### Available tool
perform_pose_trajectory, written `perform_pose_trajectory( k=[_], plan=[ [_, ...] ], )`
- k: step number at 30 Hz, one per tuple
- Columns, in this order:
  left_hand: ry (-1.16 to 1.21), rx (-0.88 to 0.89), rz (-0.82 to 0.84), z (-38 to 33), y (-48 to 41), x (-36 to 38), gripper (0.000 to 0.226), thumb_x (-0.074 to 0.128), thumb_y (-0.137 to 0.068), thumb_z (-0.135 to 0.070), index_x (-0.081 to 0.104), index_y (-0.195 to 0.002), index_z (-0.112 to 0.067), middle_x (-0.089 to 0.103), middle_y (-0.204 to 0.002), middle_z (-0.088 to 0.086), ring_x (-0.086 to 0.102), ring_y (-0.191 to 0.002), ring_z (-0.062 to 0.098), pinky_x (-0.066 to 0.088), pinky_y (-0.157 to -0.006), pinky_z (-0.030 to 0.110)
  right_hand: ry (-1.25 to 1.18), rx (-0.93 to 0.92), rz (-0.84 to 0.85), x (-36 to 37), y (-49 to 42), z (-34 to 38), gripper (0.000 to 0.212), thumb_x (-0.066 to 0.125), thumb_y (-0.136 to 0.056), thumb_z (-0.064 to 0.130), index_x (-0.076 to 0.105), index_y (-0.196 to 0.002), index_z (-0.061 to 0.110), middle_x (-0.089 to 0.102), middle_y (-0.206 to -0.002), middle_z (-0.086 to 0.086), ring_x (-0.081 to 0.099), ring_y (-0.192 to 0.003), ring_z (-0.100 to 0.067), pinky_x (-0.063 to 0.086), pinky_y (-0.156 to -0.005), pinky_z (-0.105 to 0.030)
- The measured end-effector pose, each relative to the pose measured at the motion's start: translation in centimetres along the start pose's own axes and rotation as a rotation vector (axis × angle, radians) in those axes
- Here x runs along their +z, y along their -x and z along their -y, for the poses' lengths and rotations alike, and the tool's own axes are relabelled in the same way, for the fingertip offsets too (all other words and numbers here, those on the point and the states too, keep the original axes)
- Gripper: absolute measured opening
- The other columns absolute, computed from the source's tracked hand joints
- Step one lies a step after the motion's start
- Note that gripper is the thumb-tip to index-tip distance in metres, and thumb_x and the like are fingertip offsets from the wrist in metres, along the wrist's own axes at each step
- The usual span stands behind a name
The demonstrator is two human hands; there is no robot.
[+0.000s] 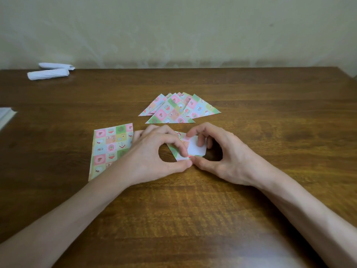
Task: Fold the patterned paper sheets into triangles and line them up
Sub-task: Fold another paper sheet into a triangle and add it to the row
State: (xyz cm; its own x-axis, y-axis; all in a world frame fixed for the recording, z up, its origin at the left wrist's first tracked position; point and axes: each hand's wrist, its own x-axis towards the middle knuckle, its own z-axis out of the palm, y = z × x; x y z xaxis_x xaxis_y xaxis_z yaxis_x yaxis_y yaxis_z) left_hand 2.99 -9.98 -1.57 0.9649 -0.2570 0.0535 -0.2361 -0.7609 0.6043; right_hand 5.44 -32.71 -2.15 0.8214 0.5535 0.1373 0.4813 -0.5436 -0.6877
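A patterned paper sheet (191, 147) lies mid-table between my hands, partly folded so its white underside shows. My left hand (154, 151) pinches its near corner with thumb and curled fingers. My right hand (218, 151) pinches the same sheet from the right, its thumb meeting the left thumb at the near corner. Behind them, several folded patterned triangles (179, 110) lie overlapped in a fanned row. A stack of flat patterned sheets (110, 147) lies to the left, partly under my left wrist.
Two rolled white papers (50, 71) lie at the far left of the wooden table (193, 219). A white object (5, 117) pokes in at the left edge. A pale wall stands behind the table's far edge.
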Motion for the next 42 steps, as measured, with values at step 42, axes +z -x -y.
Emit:
perform_pose_trajectory(
  k=[42],
  plan=[
    [-0.021,-0.016,0.028,-0.3,0.1,-0.2,0.023,0.077,-0.075,-0.064,0.074,-0.09,-0.047,0.055,-0.114,-0.028,0.04,-0.124,-0.004,0.021,-0.103,0.031,-0.076,0.045,0.0,-0.3,-0.1,-0.5,0.052,0.079,-0.081,0.031,0.056,-0.127,0.036,0.057,-0.107,0.012,0.056,-0.093,-0.012,0.045,-0.088,-0.028]
  ],
)
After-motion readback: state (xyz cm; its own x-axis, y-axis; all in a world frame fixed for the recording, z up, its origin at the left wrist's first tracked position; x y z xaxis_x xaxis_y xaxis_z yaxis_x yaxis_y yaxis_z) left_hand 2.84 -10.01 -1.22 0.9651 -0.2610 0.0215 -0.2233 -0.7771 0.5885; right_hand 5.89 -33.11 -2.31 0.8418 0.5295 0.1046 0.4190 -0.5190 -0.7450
